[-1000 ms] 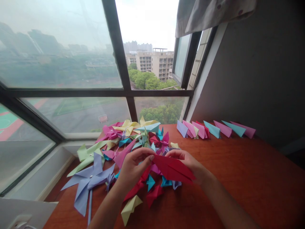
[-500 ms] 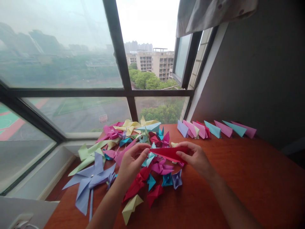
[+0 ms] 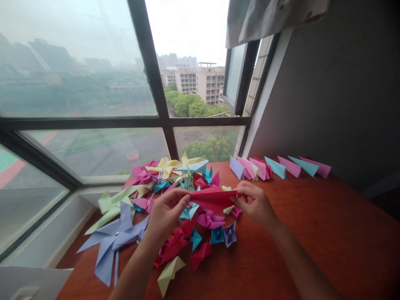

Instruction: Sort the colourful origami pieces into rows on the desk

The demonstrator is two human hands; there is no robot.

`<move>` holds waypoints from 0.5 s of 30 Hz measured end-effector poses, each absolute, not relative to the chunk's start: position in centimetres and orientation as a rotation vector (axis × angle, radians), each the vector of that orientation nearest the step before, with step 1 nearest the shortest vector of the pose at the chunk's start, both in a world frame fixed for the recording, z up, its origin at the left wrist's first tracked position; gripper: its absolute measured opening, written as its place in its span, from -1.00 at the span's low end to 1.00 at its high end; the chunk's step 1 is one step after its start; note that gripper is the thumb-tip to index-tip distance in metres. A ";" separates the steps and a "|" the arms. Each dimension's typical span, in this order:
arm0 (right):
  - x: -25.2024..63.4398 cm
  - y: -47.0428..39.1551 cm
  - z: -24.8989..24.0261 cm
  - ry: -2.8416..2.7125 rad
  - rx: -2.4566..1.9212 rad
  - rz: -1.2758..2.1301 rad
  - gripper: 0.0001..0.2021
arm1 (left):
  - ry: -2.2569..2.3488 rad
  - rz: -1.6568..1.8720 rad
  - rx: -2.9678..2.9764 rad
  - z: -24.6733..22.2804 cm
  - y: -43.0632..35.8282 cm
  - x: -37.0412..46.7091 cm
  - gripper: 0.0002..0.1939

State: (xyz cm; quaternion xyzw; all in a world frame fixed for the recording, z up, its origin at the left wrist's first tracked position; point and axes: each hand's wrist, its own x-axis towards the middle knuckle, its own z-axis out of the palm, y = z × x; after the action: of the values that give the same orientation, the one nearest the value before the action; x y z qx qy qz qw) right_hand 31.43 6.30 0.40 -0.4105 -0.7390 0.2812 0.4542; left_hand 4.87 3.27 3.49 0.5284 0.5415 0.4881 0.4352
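Observation:
A red folded paper plane [image 3: 214, 199] is stretched between my two hands above the table, its broad face showing. My left hand [image 3: 168, 210] pinches its left end between thumb and fingers. At the other end, my right hand [image 3: 254, 204] grips the edge with thumb and fingertips. Beneath them spreads a pile of folded paper pieces, among them a magenta piece [image 3: 210, 218], a blue folded piece [image 3: 216, 236] and a purple one [image 3: 230, 234]. A lavender pinwheel [image 3: 117, 237] on a stick lies left of my left forearm.
A row of paper planes [image 3: 275, 167] in several colours stands along the table's back right. A light green pinwheel [image 3: 114, 206] and yellow pinwheels [image 3: 165, 166] lie at the back left. The wooden table [image 3: 300, 225] borders a large window and a dark wall.
The red paper has turned so more of its face shows. My right hand has shifted its hold to the right end. The whole view has moved slightly.

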 end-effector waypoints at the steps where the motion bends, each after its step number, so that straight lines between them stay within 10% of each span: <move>1: 31.6 6.4 0.4 -1.838 -1.012 0.685 -0.82 | 1.357 1.211 1.304 3.5 3.3 4.8 -0.74; 15: 39.6 9.2 -1.3 -1.245 -1.437 0.366 -0.65 | 1.253 1.217 1.335 2.5 3.8 4.9 -0.69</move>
State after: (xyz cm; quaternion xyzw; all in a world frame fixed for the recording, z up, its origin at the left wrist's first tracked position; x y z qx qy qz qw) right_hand 39.57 9.22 -1.29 -0.6115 -0.5298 0.1556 0.5667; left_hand 4.90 3.81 2.55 0.5411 0.5077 0.4931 0.4542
